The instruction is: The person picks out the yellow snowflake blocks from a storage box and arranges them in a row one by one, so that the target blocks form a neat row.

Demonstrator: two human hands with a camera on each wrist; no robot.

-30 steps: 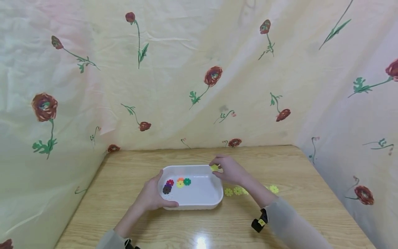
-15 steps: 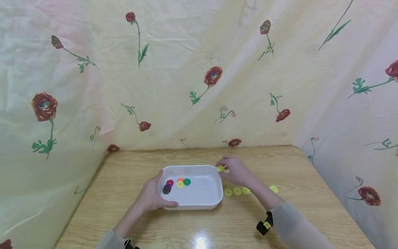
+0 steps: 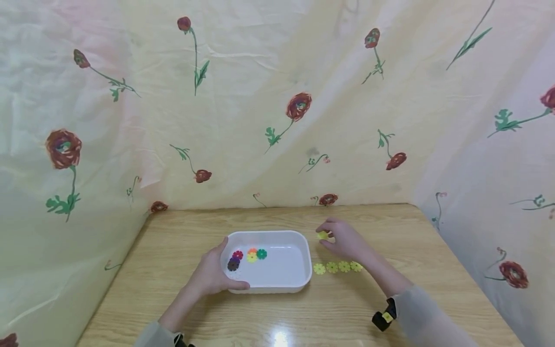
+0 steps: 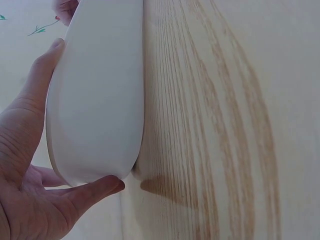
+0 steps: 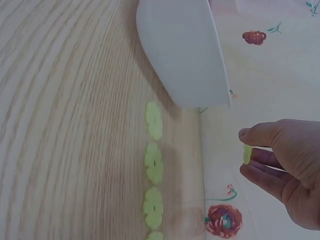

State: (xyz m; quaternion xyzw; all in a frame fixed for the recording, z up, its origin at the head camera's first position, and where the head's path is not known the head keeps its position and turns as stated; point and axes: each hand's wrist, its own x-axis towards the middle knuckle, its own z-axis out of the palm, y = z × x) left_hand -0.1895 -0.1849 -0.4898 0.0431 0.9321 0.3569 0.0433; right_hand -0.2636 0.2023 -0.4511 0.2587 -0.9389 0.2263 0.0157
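My left hand (image 3: 210, 271) grips the left end of a white plastic tray (image 3: 277, 290), thumb along its near side and fingers at the far left rim. In the left wrist view the tray wall (image 4: 100, 90) sits between thumb and fingers. Just beyond the tray's right rim, my right hand (image 3: 347, 241) pinches a yellow flower-shaped disc (image 3: 323, 235) between thumb and fingertips. The right wrist view shows that disc (image 5: 247, 154) edge-on, raised above the table. On the table below, several matching yellow discs (image 3: 332, 267) form a row running right from the tray.
Inside the tray, toward its left, lie a red disc (image 3: 237, 255), a dark brown disc (image 3: 233, 264) over a purple one, a yellow disc (image 3: 252, 258) against an orange one, and a green disc (image 3: 262, 254). Flowered cloth (image 3: 238, 120) encloses the wooden table (image 3: 182, 231) behind and at both sides.
My right hand has moved right with the pinched yellow disc, from over the tray's far right corner to outside the rim. The left hand and tray have stayed in place.
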